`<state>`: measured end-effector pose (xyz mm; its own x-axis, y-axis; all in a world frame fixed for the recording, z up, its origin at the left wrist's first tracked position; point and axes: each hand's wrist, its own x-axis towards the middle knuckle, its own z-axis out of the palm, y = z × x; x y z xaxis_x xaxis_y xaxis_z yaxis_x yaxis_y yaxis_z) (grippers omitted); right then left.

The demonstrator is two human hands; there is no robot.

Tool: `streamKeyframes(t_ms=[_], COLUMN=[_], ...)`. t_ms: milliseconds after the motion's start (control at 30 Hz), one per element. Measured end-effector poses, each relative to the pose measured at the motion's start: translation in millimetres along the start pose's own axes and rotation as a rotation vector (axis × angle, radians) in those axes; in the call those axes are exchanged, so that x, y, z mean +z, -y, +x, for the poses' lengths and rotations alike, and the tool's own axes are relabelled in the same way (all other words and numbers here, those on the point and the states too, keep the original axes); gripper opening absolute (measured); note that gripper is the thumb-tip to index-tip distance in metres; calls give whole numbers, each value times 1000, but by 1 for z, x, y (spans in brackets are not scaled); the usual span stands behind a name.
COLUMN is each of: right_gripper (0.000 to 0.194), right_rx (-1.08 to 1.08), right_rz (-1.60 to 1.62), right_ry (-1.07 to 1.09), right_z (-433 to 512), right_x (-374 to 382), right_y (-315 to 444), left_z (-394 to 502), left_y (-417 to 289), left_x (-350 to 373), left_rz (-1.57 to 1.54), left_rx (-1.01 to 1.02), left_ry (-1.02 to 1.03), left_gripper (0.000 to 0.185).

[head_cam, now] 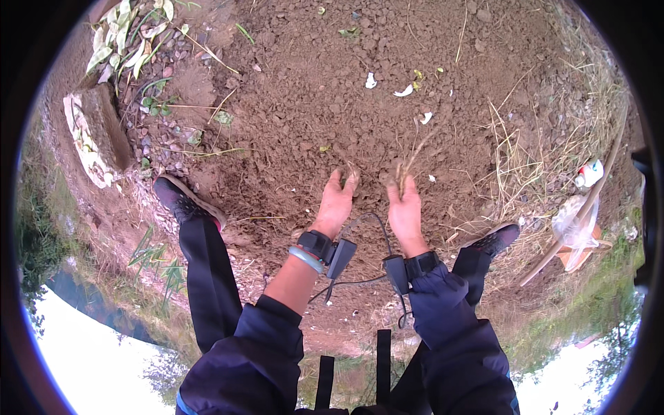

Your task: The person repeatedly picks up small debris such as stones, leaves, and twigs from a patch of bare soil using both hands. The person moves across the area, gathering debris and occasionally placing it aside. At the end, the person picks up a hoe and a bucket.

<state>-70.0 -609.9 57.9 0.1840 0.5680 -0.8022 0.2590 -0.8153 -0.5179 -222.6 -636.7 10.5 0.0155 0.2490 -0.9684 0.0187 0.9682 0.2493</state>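
Loose brown soil (311,114) lies before me. Low over it, my left hand (336,199) has its thumb and fingers pointing forward, with small bits of root or soil at the fingertips; whether it grips them I cannot tell. To its right, my right hand (404,207) pinches a thin tuft of dry plant stalks (415,155) that sticks up and forward from the fingertips. The two hands are apart. Both wrists carry black strapped devices with cables, and a pale bangle (306,259) is on my left wrist.
Left lie a concrete block (106,124) and pale green pods (122,31). White scraps (403,91) dot the soil ahead. On the right are dry straw (511,161), a wooden pole (576,220), a plastic bag (573,223) and a white can (589,173). My shoes flank the soil.
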Motion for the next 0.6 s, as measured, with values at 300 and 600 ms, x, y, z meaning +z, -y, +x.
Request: streamKeyframes(t_ms=[300,600], right_gripper=[48,50], right_rx=[-370,47], right_rz=[-145,-382], right_ry=[-44,-285], right_z=[-12,70], right_x=[11,22], right_y=[-26,-63], left_z=[-9,-3], left_y=[-8,-27], left_x=[-14,-37], left_rz=[-396,-593], left_rx=[-97,80], left_ry=[-3,-240], left_gripper=[21,12])
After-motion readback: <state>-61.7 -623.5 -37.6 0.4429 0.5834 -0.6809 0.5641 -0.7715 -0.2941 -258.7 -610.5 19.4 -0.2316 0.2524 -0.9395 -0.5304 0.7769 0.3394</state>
